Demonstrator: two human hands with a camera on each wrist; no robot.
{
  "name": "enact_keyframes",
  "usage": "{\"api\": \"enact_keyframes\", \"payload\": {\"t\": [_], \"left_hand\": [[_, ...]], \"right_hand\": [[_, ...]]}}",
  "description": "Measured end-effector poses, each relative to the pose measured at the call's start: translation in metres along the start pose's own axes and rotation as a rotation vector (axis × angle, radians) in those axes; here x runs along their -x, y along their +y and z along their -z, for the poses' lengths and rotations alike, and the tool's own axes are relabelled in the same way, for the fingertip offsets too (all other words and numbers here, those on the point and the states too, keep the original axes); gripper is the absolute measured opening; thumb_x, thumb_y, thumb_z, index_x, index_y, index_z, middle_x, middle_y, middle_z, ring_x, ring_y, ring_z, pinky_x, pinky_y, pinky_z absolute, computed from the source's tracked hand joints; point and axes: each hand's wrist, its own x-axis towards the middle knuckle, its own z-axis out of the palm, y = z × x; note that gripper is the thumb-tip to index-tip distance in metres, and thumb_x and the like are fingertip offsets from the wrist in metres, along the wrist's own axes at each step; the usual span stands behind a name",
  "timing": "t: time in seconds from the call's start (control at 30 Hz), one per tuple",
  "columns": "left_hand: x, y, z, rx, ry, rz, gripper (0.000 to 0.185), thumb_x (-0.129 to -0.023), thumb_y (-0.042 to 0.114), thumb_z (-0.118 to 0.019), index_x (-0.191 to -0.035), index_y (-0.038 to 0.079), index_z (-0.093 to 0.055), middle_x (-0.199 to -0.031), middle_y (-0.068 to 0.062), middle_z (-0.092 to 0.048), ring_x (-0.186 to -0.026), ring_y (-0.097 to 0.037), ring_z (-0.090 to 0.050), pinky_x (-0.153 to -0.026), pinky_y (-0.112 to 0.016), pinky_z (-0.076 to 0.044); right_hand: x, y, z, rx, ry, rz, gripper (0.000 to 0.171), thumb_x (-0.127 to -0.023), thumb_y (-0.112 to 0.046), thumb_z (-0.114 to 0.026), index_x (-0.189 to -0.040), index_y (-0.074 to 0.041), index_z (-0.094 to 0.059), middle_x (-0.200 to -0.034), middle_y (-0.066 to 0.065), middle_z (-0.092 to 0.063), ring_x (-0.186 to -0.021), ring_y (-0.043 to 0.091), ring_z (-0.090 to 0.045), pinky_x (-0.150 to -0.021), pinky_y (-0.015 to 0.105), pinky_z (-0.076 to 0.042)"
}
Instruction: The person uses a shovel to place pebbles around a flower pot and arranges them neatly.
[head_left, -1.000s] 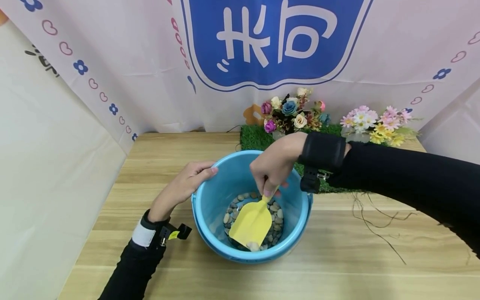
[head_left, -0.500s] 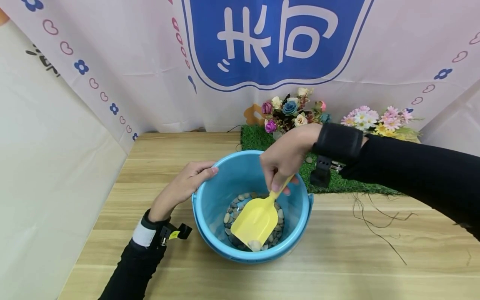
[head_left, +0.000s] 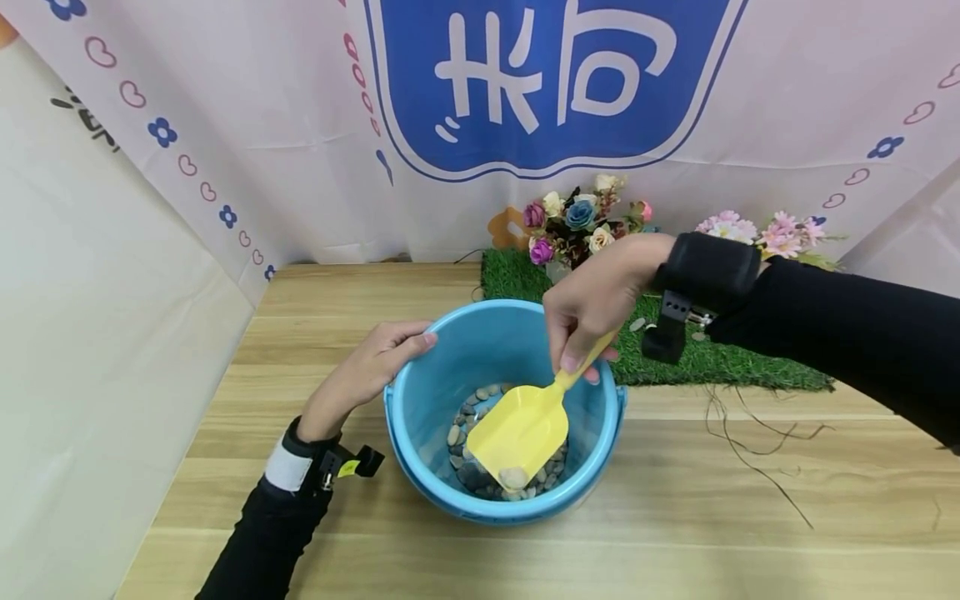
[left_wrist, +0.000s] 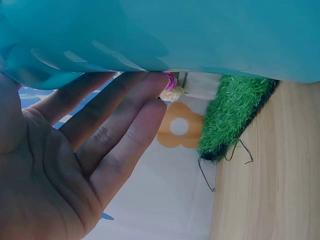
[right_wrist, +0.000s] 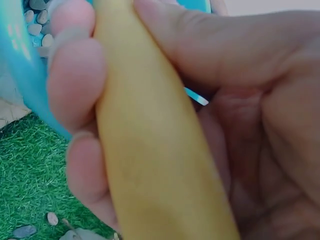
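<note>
**Over the blue bucket: a yellow scoop lifts a pebble**

On the wooden worktop (head_left: 675,500) stands a blue plastic bucket (head_left: 420,400), its bottom covered with small grey and tan pebbles (head_left: 468,417). The person's right hand (head_left: 592,312) hovers above the far right side of the rim, fingers (right_wrist: 75,75) curled tightly round the handle of a yellow plastic shovel (head_left: 525,425) — the wrist view shows the handle clamped between thumb and fingers. The blade slopes down into the bucket towards the near side, and one pale pebble (head_left: 513,477) rests near its tip.

The left hand (head_left: 363,367) lies against the outside of the bucket at its left rim. Its fingers (left_wrist: 115,115) are straight and relaxed, their tips touching the blue wall just under the lip — pressed flat, not wrapped round it.

Behind the bucket lies a strip of artificial grass (head_left: 720,362) with a few loose stones on it, and on its far edge stand two bunches of artificial flowers (head_left: 577,221). Thin dry twigs (head_left: 750,442) trail from the grass across the worktop on the right. A pink-white banner with a blue emblem (head_left: 547,75) hangs at the back.
</note>
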Motion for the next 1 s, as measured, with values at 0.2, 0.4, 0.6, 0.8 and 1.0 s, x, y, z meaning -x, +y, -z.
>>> {"api": "enact_keyframes", "payload": {"t": [0.2, 0.4, 0.6, 0.8, 1.0], "left_hand": [[0.000, 0.000, 0.000, -0.003, -0.001, 0.002, 0.034, -0.108, 0.015, -0.044, -0.126, -0.005, -0.064, -0.090, -0.014, -0.074, -0.067, -0.024, -0.074, -0.058, -0.040, -0.063], [0.000, 0.001, 0.000, -0.021, -0.003, 0.007, 0.035, -0.108, 0.015, -0.043, -0.128, -0.006, -0.063, -0.086, -0.011, -0.073, -0.065, -0.024, -0.073, -0.056, -0.039, -0.063], [0.000, -0.001, 0.000, -0.016, -0.009, 0.003, 0.035, -0.108, 0.014, -0.043, -0.130, -0.006, -0.063, -0.086, -0.012, -0.073, -0.064, -0.024, -0.073, -0.056, -0.040, -0.062], [0.000, 0.000, 0.000, -0.012, -0.009, 0.009, 0.036, -0.108, 0.014, -0.043, -0.132, -0.006, -0.061, -0.089, -0.013, -0.073, -0.066, -0.024, -0.074, -0.057, -0.040, -0.063], [0.000, -0.001, 0.000, -0.016, -0.008, -0.005, 0.035, -0.108, 0.014, -0.043, -0.130, -0.006, -0.062, -0.088, -0.015, -0.073, -0.065, -0.024, -0.074, -0.056, -0.040, -0.063]], "right_hand": [[0.020, 0.009, -0.002, -0.029, 0.034, 0.018, 0.026, -0.107, -0.016, -0.054, -0.107, -0.011, -0.080, -0.085, 0.003, -0.073, -0.062, 0.010, -0.060, -0.057, 0.020, -0.048], [0.045, 0.015, -0.005, -0.023, 0.100, 0.017, 0.028, -0.107, -0.021, -0.055, -0.095, -0.015, -0.080, -0.079, 0.001, -0.070, -0.061, 0.010, -0.058, -0.055, 0.018, -0.047], [0.067, 0.027, -0.008, -0.031, 0.167, -0.001, 0.026, -0.106, -0.023, -0.056, -0.096, -0.017, -0.079, -0.082, 0.001, -0.071, -0.062, 0.010, -0.060, -0.057, 0.020, -0.052], [0.087, 0.046, -0.014, -0.049, 0.212, 0.046, 0.025, -0.107, -0.018, -0.054, -0.110, -0.018, -0.079, -0.086, 0.002, -0.071, -0.062, 0.008, -0.058, -0.055, 0.021, -0.053], [0.104, 0.064, -0.022, -0.095, 0.240, 0.067, 0.027, -0.108, -0.015, -0.051, -0.106, -0.018, -0.078, -0.083, 0.003, -0.070, -0.060, 0.005, -0.054, -0.050, 0.019, -0.049]]}}
